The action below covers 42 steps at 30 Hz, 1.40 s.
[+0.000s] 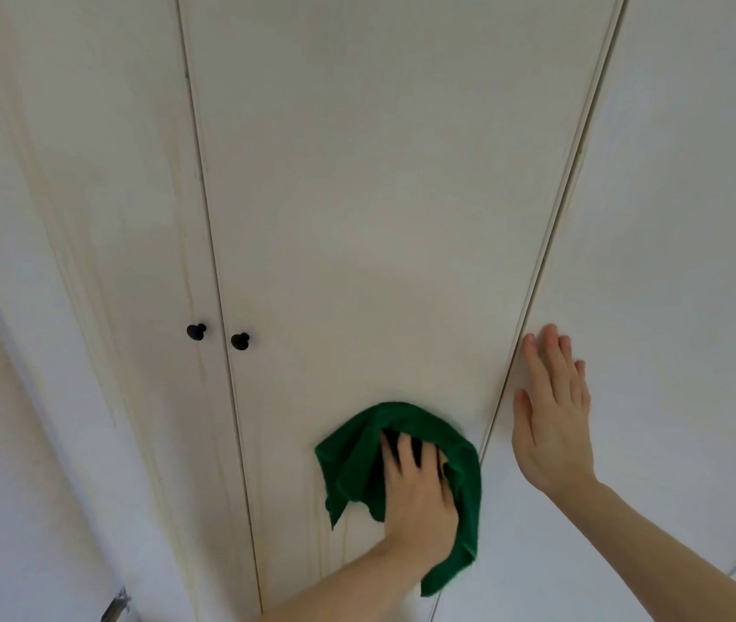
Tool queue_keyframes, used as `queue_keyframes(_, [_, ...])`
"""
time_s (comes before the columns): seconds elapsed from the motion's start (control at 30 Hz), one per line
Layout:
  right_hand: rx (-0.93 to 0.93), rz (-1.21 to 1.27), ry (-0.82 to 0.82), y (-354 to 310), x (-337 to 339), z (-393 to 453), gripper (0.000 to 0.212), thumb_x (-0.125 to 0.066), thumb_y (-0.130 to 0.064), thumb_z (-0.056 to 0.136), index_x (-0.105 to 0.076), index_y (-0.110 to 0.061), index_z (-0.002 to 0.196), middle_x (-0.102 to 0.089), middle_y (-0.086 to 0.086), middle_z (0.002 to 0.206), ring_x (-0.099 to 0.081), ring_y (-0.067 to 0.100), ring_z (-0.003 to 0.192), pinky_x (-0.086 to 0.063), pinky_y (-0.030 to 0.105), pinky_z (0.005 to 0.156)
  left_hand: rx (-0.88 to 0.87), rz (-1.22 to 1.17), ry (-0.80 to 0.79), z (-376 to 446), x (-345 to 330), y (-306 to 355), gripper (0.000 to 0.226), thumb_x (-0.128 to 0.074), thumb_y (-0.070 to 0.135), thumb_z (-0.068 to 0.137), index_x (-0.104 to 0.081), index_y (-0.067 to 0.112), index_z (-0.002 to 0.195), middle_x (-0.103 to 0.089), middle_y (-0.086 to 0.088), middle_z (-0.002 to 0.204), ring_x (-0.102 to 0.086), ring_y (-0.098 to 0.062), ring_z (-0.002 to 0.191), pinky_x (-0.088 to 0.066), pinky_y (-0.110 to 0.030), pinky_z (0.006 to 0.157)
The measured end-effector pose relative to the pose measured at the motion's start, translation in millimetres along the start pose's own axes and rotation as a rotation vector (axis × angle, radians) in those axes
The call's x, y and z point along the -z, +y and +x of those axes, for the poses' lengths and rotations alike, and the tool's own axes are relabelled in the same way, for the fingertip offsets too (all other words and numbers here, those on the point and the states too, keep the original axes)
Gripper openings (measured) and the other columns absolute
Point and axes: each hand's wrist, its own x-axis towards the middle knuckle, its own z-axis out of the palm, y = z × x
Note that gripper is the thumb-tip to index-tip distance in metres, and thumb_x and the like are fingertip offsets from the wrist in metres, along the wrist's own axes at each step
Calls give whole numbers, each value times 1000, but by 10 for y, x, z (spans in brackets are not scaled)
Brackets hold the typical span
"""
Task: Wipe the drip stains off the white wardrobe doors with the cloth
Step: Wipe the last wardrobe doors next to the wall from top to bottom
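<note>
The green cloth (352, 464) lies against the lower part of the middle white wardrobe door (357, 217). My left hand (415, 491) presses it onto the door with fingers spread; the cloth folds over the thumb side and hides the thumb. My right hand (554, 410) rests flat, fingers straight, on the right white panel (671, 217), just past the door gap. Faint yellowish drip streaks (344, 543) run down below the cloth. More drip streaks (193, 280) mark the left door (110, 195), some near its edge above the knob.
Two black round knobs (196, 331) (239, 341) sit on either side of the gap between the left and middle doors. A metal fitting (117, 603) shows at the bottom left. A narrow gap (550, 244) separates the middle door from the right panel.
</note>
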Motion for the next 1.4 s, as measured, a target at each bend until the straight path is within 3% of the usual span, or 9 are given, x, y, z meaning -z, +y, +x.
queue_keyframes(0.07, [-8, 46, -10, -1, 46, 3, 62, -33, -8, 102, -22, -13, 163, -7, 2, 173, -2, 23, 160, -2, 49, 129, -16, -37, -57, -34, -41, 16, 56, -32, 29, 94, -33, 22, 149, -26, -8, 156, -37, -36, 139, -27, -49, 121])
queue_keyframes(0.2, [9, 103, -27, 0, 165, 8, 59, -32, -9, 103, -28, -15, 161, -13, 0, 172, -6, 20, 160, -12, 54, 128, -182, -16, 21, 10, 53, -8, 46, -41, 33, 98, -40, 27, 143, -31, -2, 156, -51, -29, 125, -51, -39, 101])
queue_keyframes(0.4, [15, 101, 56, -26, 372, 101, 55, -38, -12, 103, -37, -14, 158, -27, 4, 166, -30, 26, 151, -26, 52, 122, -378, 89, 137, 532, 550, 176, 54, -47, 31, 93, -40, 21, 146, -33, -3, 156, -35, -31, 142, -42, -41, 110])
queue_keyframes(0.7, [-38, 30, 73, 23, 260, 125, 57, -35, -11, 102, -33, -13, 159, -17, 8, 170, -13, 25, 159, -13, 59, 126, -526, 197, 71, 580, 356, 86, 51, -52, 31, 92, -47, 23, 142, -43, 1, 151, -46, -23, 132, -36, -37, 117])
queue_keyframes(0.83, [-49, -8, 55, 24, 199, 112, 60, -35, -10, 102, -27, -13, 162, -10, 7, 172, -4, 24, 160, -6, 54, 128, -540, 168, -59, 369, 81, -208, 54, -48, 27, 91, -42, 29, 145, -40, 8, 153, -47, -19, 132, -42, -33, 111])
queue_keyframes(1.0, [-47, -72, 23, 69, 176, 103, 66, -36, -9, 100, -20, -15, 163, -3, 4, 172, 0, 24, 160, -4, 53, 128, -515, 190, -299, 55, -209, -494, 67, -65, 29, 84, -39, 32, 145, -33, 13, 152, -51, -15, 129, -53, -31, 93])
queue_keyframes(1.13, [-46, -87, 9, 69, 211, 104, 69, -37, -8, 98, -18, -16, 164, -2, 1, 172, 0, 22, 160, -5, 52, 129, -527, 288, -490, -88, -244, -557, 70, -57, 20, 92, -22, 24, 152, -23, 6, 157, -31, -22, 142, -39, -43, 110])
queue_keyframes(1.27, [-38, -93, -15, 38, 279, 95, 70, -38, -6, 98, -18, -17, 164, -4, 4, 173, 0, 22, 160, -9, 54, 128, -475, 238, -478, -135, -180, -551, 78, -53, 19, 94, -8, 27, 158, -8, 6, 165, -29, -22, 145, -36, -41, 116])
queue_keyframes(1.4, [-68, -25, -17, -89, 341, 93, 77, -50, 4, 97, -19, -17, 164, -4, 6, 173, -1, 22, 160, -14, 53, 128, -306, 137, -331, -170, 89, -554, 71, -45, 23, 100, -6, 29, 160, 1, 6, 168, -26, -21, 147, -27, -36, 120])
